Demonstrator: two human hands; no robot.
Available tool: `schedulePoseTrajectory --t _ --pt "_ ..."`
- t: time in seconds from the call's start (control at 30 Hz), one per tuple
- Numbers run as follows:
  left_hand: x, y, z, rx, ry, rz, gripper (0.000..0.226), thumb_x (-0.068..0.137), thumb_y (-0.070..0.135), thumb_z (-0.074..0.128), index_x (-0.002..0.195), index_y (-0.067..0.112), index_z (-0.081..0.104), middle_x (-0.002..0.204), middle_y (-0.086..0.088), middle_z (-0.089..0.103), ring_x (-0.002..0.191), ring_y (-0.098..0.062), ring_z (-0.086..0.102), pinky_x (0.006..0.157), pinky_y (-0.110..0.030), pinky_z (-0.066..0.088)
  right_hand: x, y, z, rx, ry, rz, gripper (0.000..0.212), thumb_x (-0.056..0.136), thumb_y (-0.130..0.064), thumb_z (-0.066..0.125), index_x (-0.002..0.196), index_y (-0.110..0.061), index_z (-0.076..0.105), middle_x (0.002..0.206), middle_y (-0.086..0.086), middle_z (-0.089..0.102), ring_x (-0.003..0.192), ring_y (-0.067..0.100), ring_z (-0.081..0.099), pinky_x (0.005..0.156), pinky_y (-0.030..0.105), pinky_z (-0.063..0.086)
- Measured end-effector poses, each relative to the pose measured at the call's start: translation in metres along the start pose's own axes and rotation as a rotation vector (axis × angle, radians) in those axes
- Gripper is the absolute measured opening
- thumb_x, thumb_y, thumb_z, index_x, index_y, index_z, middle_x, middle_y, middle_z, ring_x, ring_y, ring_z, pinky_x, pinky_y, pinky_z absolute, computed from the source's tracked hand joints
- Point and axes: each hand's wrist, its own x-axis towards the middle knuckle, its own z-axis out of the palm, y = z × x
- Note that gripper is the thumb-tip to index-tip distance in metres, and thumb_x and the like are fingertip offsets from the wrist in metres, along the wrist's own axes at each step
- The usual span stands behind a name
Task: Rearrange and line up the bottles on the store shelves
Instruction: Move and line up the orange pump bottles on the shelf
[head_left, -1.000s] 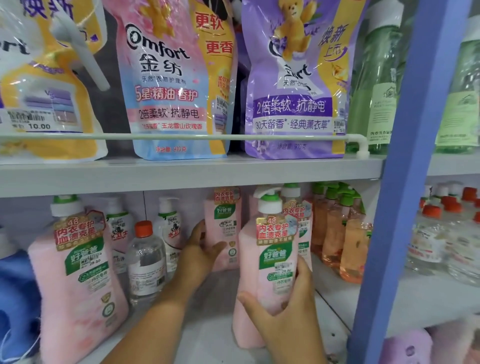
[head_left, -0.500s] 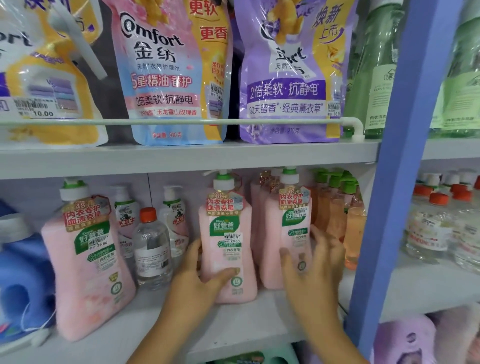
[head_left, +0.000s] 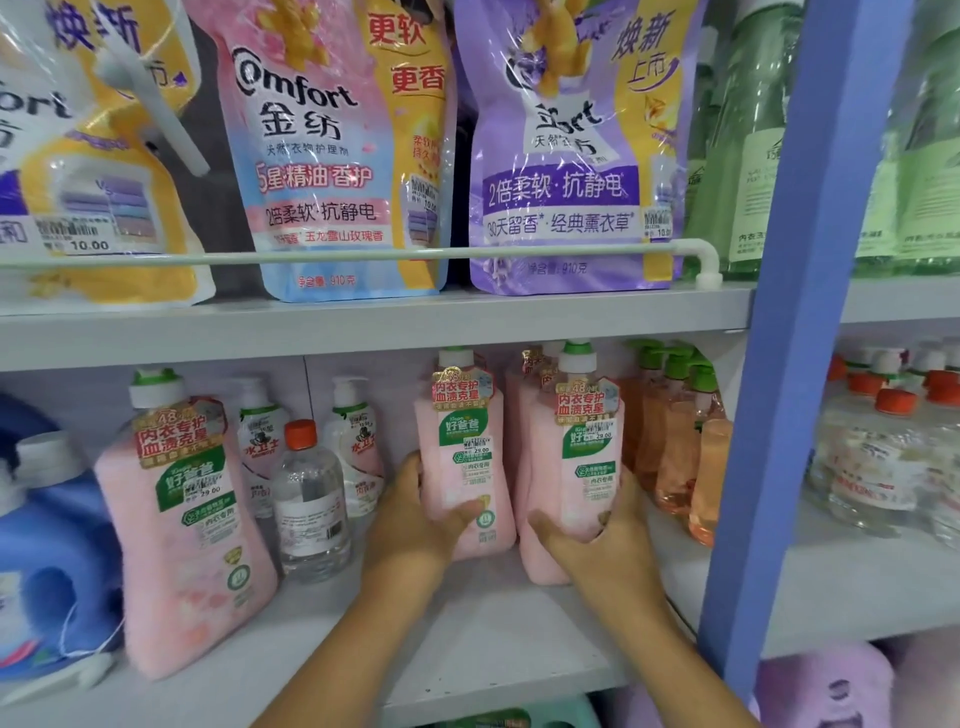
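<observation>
Shop, price-stickered detergent bottles (head_left: 462, 452), shelves (head_left: 363, 327)

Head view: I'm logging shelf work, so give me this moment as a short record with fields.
setting: store shelf
left hand: grips a pink pump bottle
right hand: grips a second pink bottle beside the first
both bottles: upright, labels forward
left neighbour: clear bottle with orange cap
right neighbour: orange bottles
upper shelf: softener pouches

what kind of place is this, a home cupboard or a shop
Most likely a shop's laundry aisle: price stickers on refill pouches, rows of identical pink bottles facing out, and a guard rail along the shelf edge.
</observation>
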Motion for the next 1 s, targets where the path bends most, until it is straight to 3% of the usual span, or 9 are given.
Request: schedulePoseTrajectory --t 0.2,0.3,0.37,0.43,0.53,0.6,0.7,0.8,1.0 --pt "0.005 0.000 0.006 -0.042 0.014 0.027 0.064 0.076 0.028 0.088 0.125 0.035 0.048 0.125 0.010 0.067 0.111 -0.015 0.064 0.092 -0.029 0.049 -0.002 -0.003 0.000 0.033 -0.032 -0.003 0.086 0.051 -0.058 0.086 0.123 -0.041 0.041 0.120 -0.005 0.060 0.105 0.010 0.063 0.085 0.031 0.053" --pt "-0.006 -0.002 -0.003 0.045 0.006 0.021 0.076 0.082 0.032 0.083 0.146 0.026 0.042 0.145 0.002 0.056 0.131 -0.018 0.055 0.105 -0.032 0.046 -0.002 -0.004 -0.003 0.072 -0.049 0.014 0.084 0.059 -0.042 0.094 0.124 -0.039 0.042 0.121 -0.006 0.060 0.102 0.001 0.062 0.081 0.019 0.050" --pt "-0.034 -0.008 -0.032 0.050 0.158 0.152 0.067 0.089 0.032 0.076 0.148 0.027 0.044 0.145 0.007 0.052 0.132 -0.003 0.050 0.109 -0.020 0.041 -0.002 -0.006 -0.004 0.106 -0.060 0.034 0.081 0.064 -0.028 0.095 0.126 -0.034 0.044 0.121 -0.006 0.060 0.099 -0.001 0.061 0.077 0.014 0.046" --pt "-0.067 -0.017 -0.074 0.059 0.468 0.334 0.046 0.091 0.023 0.073 0.134 0.023 0.055 0.130 0.011 0.053 0.121 0.008 0.047 0.104 -0.008 0.034 -0.003 -0.013 -0.004 0.135 -0.061 0.056 0.078 0.065 -0.020 0.095 0.124 -0.030 0.045 0.115 -0.006 0.060 0.093 -0.001 0.059 0.079 0.020 0.045" --pt "-0.080 -0.047 -0.137 0.099 0.778 0.270 0.062 0.082 0.023 0.082 0.134 0.010 0.050 0.133 -0.006 0.048 0.127 -0.022 0.046 0.110 -0.040 0.039 -0.005 -0.016 -0.005 0.145 -0.060 0.040 0.072 0.067 -0.012 0.093 0.117 -0.029 0.045 0.102 -0.016 0.060 0.089 -0.001 0.059 0.085 0.029 0.046" --pt "-0.064 -0.062 -0.162 0.071 0.659 0.096 0.084 0.076 0.029 0.089 0.144 0.017 0.041 0.136 -0.006 0.048 0.127 -0.026 0.048 0.104 -0.047 0.046 -0.007 -0.021 -0.005 0.139 -0.068 0.040 0.070 0.068 -0.012 0.092 0.116 -0.029 0.045 0.100 -0.013 0.060 0.088 0.007 0.059 0.084 0.030 0.044" --pt "-0.046 -0.062 -0.173 -0.008 0.467 -0.040 0.067 0.079 0.028 0.086 0.133 0.026 0.047 0.118 0.006 0.065 0.109 -0.023 0.064 0.084 -0.037 0.048 -0.008 -0.025 -0.007 0.158 -0.064 0.045 0.069 0.070 -0.011 0.091 0.117 -0.028 0.044 0.099 -0.016 0.058 0.088 0.009 0.058 0.081 0.027 0.043" --pt "-0.047 -0.063 -0.179 -0.006 0.425 -0.039 0.048 0.081 0.031 0.084 0.118 0.035 0.053 0.104 0.017 0.068 0.098 -0.020 0.069 0.080 -0.039 0.052 -0.007 -0.023 -0.008 0.159 -0.066 0.048 0.069 0.070 -0.012 0.091 0.117 -0.029 0.043 0.098 -0.022 0.056 0.086 0.000 0.057 0.079 0.026 0.043" --pt "-0.081 -0.043 -0.142 -0.120 0.178 0.026 0.049 0.084 0.017 0.081 0.122 0.036 0.058 0.105 0.024 0.074 0.092 0.003 0.070 0.080 -0.028 0.053 -0.006 -0.018 -0.008 0.191 -0.086 0.086 0.073 0.068 -0.019 0.093 0.119 -0.035 0.042 0.104 -0.023 0.059 0.091 -0.008 0.056 0.084 0.029 0.045"
